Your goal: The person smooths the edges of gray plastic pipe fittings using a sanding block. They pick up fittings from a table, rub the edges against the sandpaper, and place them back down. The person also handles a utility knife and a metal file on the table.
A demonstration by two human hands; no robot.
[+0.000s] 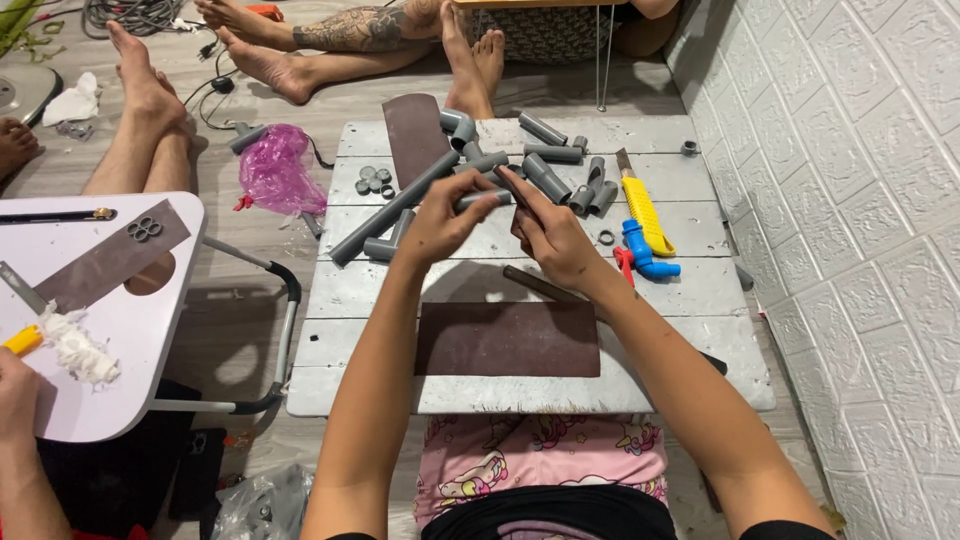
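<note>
A: Starting nearest us, we have the dark brown rectangular sheet of sandpaper lying flat on the low white slatted table, untouched. Thin and limp, we'd judge; it would flop if lifted by one corner.

B: Just past it, our left hand is clenched round one end of a short grey plastic pipe piece, held level above the table. Our right hand meets it from the other side, fingers pinching a small dark strip against the pipe's end.

A: We take the pipe for light and rigid, smooth enough to twist in the grip. So we'd hold it around the middle of the barrel, fingers wrapped, as the left hand nearly does.

B: The strip looks bendable, best pinched flat between thumb and fingertips. Whether it is sandpaper we cannot tell for certain.

A: Farther out lie a long grey plastic pipe, a scatter of grey elbow and tee fittings, and a yellow-handled utility knife beside a blue plastic fitting.

B: Beyond the table's far edge, other people's bare feet rest on the floor.
</note>
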